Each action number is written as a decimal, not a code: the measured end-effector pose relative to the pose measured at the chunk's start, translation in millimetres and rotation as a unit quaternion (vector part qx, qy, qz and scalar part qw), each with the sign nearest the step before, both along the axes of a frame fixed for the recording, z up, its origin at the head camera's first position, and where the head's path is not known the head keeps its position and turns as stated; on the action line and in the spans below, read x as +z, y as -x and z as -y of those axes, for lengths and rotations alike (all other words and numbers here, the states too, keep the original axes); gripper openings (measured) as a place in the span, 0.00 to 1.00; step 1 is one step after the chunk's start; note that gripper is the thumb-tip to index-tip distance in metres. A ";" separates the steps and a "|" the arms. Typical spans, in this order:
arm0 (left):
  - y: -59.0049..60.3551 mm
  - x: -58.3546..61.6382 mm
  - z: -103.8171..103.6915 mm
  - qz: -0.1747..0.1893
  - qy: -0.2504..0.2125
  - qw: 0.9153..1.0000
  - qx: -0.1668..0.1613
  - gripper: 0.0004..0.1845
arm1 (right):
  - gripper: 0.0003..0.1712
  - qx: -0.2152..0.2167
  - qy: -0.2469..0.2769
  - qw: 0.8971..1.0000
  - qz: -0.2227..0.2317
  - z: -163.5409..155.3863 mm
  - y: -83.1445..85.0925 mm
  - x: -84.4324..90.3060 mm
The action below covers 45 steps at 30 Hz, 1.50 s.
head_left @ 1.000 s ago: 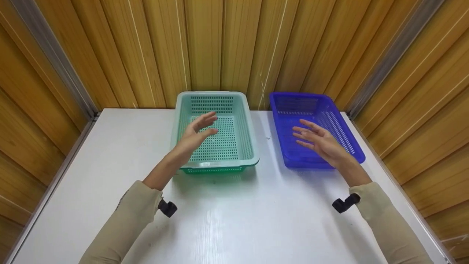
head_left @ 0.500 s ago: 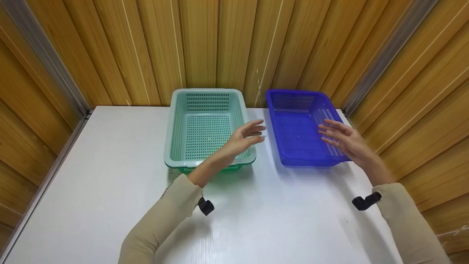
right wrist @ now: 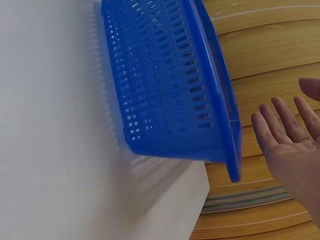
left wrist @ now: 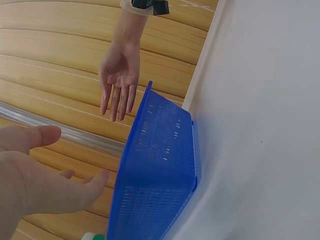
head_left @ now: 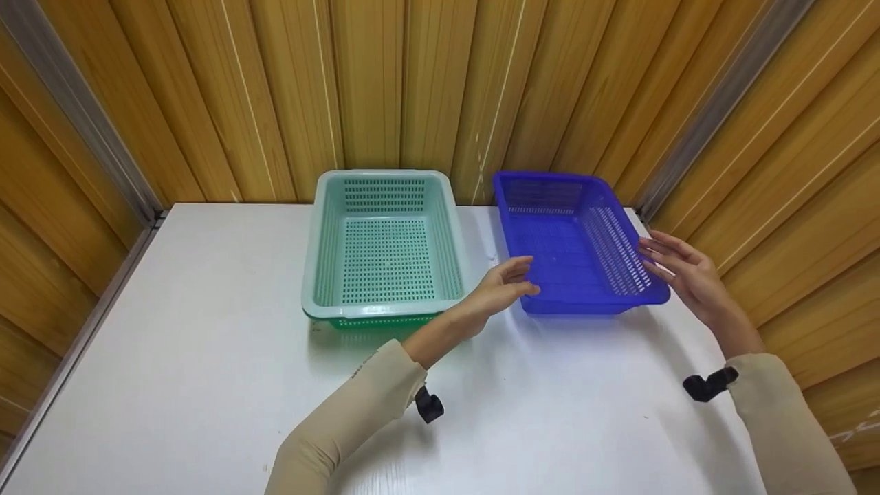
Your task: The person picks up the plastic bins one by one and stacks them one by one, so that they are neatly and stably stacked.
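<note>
A blue plastic basket [head_left: 557, 254] with slotted sides sits at the back right of the white table. My left hand [head_left: 496, 289] hovers by its near left corner, fingers loosely bent and holding nothing. At the basket's right rim my right hand [head_left: 691, 275] is raised, fingers extended. In the right wrist view a gap shows between the right hand [right wrist: 295, 135] and the basket rim [right wrist: 220, 110]. The left wrist view also shows the left hand [left wrist: 50, 175] apart from the blue basket [left wrist: 155, 150].
A light green basket [head_left: 388, 261], nested over a darker green one [head_left: 385, 322], stands left of the blue basket. Wood-patterned walls [head_left: 371, 82] enclose the back and sides of the white table [head_left: 206, 344].
My left hand has moved right from over the green basket to the blue basket's near left corner. The right hand has shifted right, from over the blue basket to its right rim.
</note>
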<state>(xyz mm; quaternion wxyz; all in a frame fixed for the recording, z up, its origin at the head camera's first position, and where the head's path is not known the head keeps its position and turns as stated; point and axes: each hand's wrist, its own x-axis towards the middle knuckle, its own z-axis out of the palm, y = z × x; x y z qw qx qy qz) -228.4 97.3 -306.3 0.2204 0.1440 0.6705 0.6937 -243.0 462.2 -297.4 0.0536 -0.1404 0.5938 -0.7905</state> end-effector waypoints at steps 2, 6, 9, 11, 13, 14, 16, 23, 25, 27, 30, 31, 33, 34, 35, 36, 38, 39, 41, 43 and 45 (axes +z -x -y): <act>-2.2 -2.8 -2.5 0.008 0.014 1.000 0.012 0.31 | 0.24 -0.020 -0.002 1.000 -0.001 -3.5 -0.8 -4.3; -5.2 -6.8 -8.6 0.014 0.032 0.999 0.039 0.34 | 0.23 -0.041 0.029 0.999 -0.006 -10.7 -3.2 -14.6; -6.2 -10.2 -14.1 0.025 0.036 0.998 0.051 0.39 | 0.22 -0.055 0.065 0.996 -0.014 -15.2 -5.2 -22.3; -5.7 -13.2 -17.8 0.030 0.038 0.997 0.056 0.42 | 0.22 -0.073 0.073 0.994 -0.019 -16.8 -5.9 -26.5; -4.3 -16.3 -21.2 0.035 0.041 0.996 0.065 0.44 | 0.21 -0.094 0.068 0.993 -0.014 -17.2 -6.1 -29.9; -3.2 -17.7 -22.8 0.035 0.042 0.996 0.070 0.45 | 0.21 -0.104 0.060 0.993 -0.009 -16.9 -6.3 -31.3; -0.7 -20.3 -25.4 0.037 0.039 0.996 0.078 0.47 | 0.21 -0.122 0.040 0.992 0.009 -15.7 -6.2 -34.4; 6.7 -31.0 -33.8 0.052 0.038 0.995 0.078 0.51 | 0.39 -0.114 -0.034 0.987 0.108 -10.1 -3.2 -48.3; 8.9 -34.5 -37.4 0.059 0.043 0.994 0.077 0.51 | 0.42 -0.104 -0.061 0.985 0.124 -9.5 -2.5 -52.1; 12.0 -37.6 -41.3 0.060 0.042 0.994 0.081 0.50 | 0.41 -0.097 -0.078 0.984 0.127 -9.6 -1.5 -55.9; 16.9 -41.6 -45.9 0.059 0.037 0.993 0.092 0.48 | 0.39 -0.091 -0.086 0.985 0.114 -9.7 0.8 -60.1; 18.3 -42.6 -47.3 0.057 0.033 0.993 0.097 0.47 | 0.38 -0.090 -0.087 0.986 0.109 -10.0 1.3 -60.8; 20.6 -45.0 -49.0 0.058 0.026 0.992 0.106 0.44 | 0.38 -0.090 -0.092 0.986 0.103 -9.7 1.7 -61.6; 21.5 -46.5 -49.6 0.059 0.024 0.992 0.109 0.43 | 0.38 -0.091 -0.093 0.986 0.102 -9.4 1.9 -61.7; 22.2 -48.0 -50.0 0.061 0.024 0.992 0.112 0.42 | 0.38 -0.094 -0.094 0.986 0.103 -8.9 1.9 -61.8; 22.7 -49.4 -50.1 0.063 0.023 0.991 0.115 0.41 | 0.38 -0.098 -0.095 0.985 0.106 -8.2 1.9 -61.9; 23.3 -52.0 -50.3 0.066 0.021 0.991 0.117 0.40 | 0.37 -0.108 -0.096 0.983 0.111 -6.4 1.5 -61.8; 23.5 -53.0 -50.1 0.069 0.021 0.991 0.114 0.40 | 0.37 -0.112 -0.095 0.982 0.115 -5.3 1.0 -61.4; 24.0 -54.5 -49.3 0.074 0.011 0.991 0.106 0.41 | 0.37 -0.121 -0.094 0.981 0.121 -4.1 0.1 -60.8; 24.8 -55.4 -48.6 0.079 -0.010 0.992 0.095 0.42 | 0.37 -0.124 -0.087 0.980 0.129 -4.1 -1.1 -60.0; 25.4 -54.7 -47.7 0.087 -0.029 0.992 0.086 0.42 | 0.36 -0.121 -0.068 0.980 0.146 -4.2 -2.2 -58.9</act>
